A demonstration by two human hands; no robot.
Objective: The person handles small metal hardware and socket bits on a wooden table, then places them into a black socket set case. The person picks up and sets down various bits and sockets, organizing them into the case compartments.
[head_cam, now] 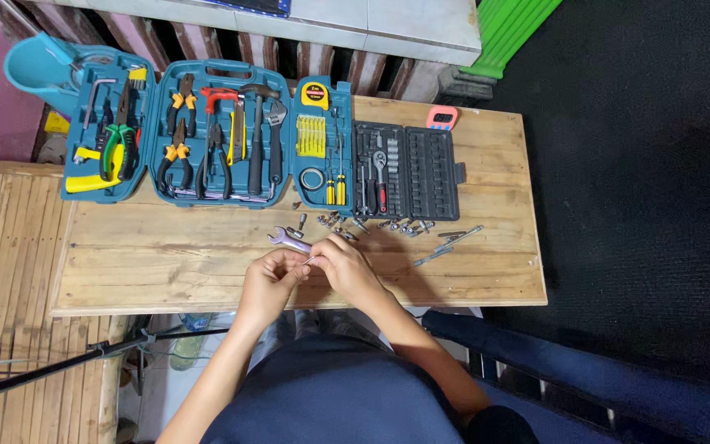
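My left hand (269, 284) and my right hand (345, 267) meet over the near edge of a wooden table (166, 263). Together they hold a small metal wrench (288, 242), whose open jaw sticks out to the upper left. My right fingertips pinch a thin metal piece beside the wrench shaft; what it is stays too small to tell. Several loose sockets (334, 222) lie scattered on the wood just beyond my hands.
A teal tool case (207, 136) lies open at the back with pliers, hammer and screwdrivers. A black socket set case (408, 173) lies to its right. Extension bars (447, 245) lie right of my hands. A small pink timer (442, 118) sits behind.
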